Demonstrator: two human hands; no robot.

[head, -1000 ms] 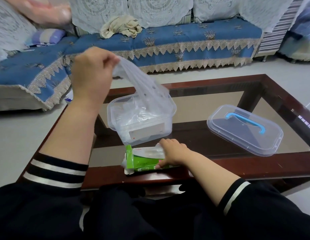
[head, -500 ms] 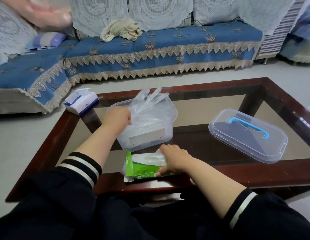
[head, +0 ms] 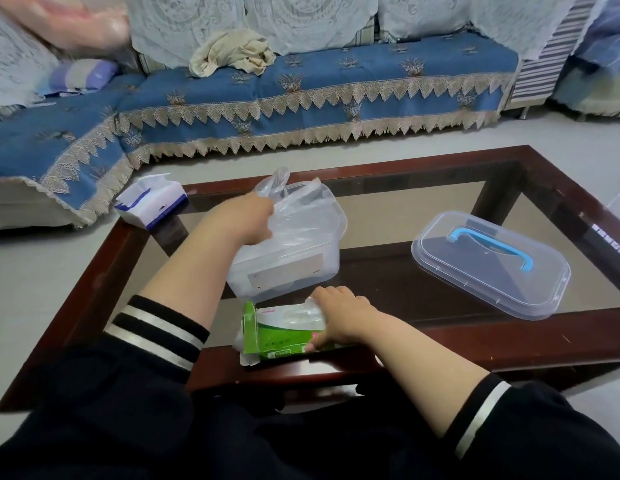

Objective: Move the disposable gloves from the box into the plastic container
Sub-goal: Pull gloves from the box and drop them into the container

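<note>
Your left hand (head: 248, 220) is gripping a clear disposable glove (head: 284, 199) at the open plastic container (head: 322, 261); your right hand (head: 339, 315) is clasping the green glove box (head: 281, 336). Push it down below the rim before letting go.

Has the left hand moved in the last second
Yes. The left hand has come down from high above the container to its rim, pushing a glove in.
</note>
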